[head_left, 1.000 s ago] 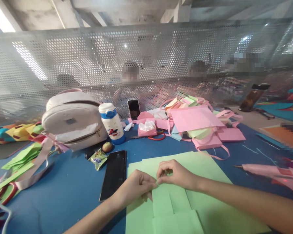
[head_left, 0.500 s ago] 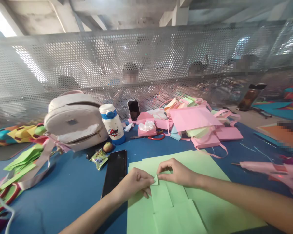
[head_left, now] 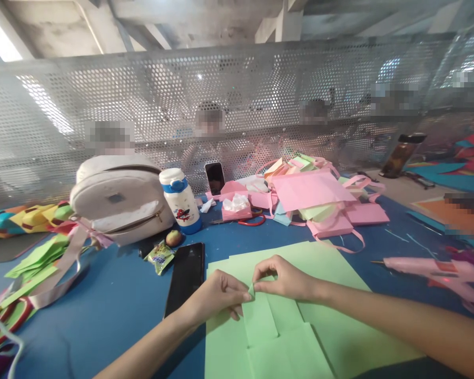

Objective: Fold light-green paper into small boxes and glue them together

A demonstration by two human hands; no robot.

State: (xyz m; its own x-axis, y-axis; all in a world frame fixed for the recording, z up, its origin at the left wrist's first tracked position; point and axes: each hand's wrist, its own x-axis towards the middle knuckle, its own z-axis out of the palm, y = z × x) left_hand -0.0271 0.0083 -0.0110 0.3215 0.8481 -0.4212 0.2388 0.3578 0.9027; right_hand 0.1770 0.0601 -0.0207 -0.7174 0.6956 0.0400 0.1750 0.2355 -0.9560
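A folded light green paper piece (head_left: pixel 260 321) lies on top of larger light green sheets (head_left: pixel 332 326) on the blue table. My left hand (head_left: pixel 217 297) and my right hand (head_left: pixel 286 279) meet at its upper corner, and both pinch that small raised corner between thumb and fingers. Both forearms reach in from the lower edge of the view.
A black phone (head_left: pixel 185 276) lies just left of the sheets. Behind are a white bag (head_left: pixel 118 197), a white and blue bottle (head_left: pixel 181 200), red scissors (head_left: pixel 253 221) and a heap of pink paper (head_left: pixel 316 200). A pink glue gun (head_left: pixel 434 268) lies at right. People sit behind a perforated metal screen (head_left: pixel 237 105).
Both hands kept their pinch on the green corner and lifted it slightly off the sheet. The view shifted a little; nothing else moved.
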